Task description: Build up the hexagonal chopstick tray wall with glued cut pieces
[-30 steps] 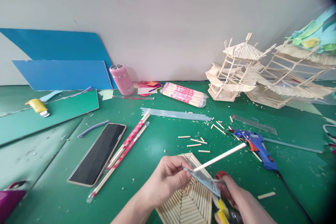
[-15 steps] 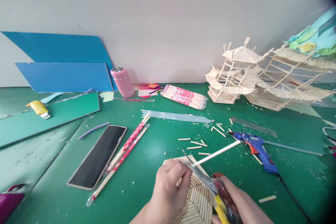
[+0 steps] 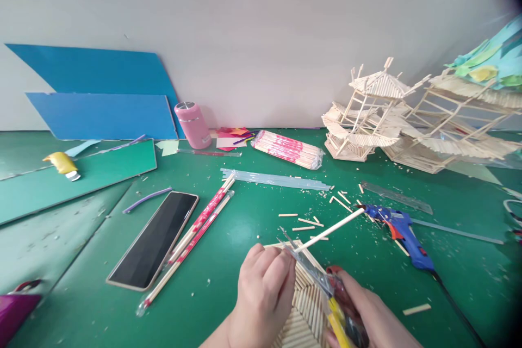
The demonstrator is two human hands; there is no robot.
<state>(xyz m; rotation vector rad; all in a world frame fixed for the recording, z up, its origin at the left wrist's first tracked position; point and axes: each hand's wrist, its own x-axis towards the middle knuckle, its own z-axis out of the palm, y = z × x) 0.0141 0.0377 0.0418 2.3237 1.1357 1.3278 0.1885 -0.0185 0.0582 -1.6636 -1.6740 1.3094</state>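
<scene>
My left hand [image 3: 263, 285] is closed, its fingers pinching a pale wooden stick [image 3: 330, 231] near one end. From the fingers the stick slants up and right toward the blue glue gun [image 3: 397, 228]. My right hand [image 3: 367, 310] grips scissors [image 3: 314, 271] with yellow and dark red handles. Their blades lie across the stick close beside my left fingertips. Beneath both hands is a panel of wooden sticks [image 3: 305, 310] laid in angled rows, partly hidden by them. Several short cut sticks [image 3: 304, 228] are scattered beyond the panel.
A phone [image 3: 153, 242] and wrapped sticks [image 3: 190, 239] lie to the left. Clear glue sticks [image 3: 277, 179], a sealed stick bundle [image 3: 287, 150] and a pink flask [image 3: 193, 125] sit farther back. Stick-built pavilion models [image 3: 367, 119] stand at back right. The glue gun's cord [image 3: 457, 307] trails rightward.
The stick's far end has shifted slightly left and up, and my left hand has turned a little around it. The scissors stay at the stick. The whole view has shifted slightly.
</scene>
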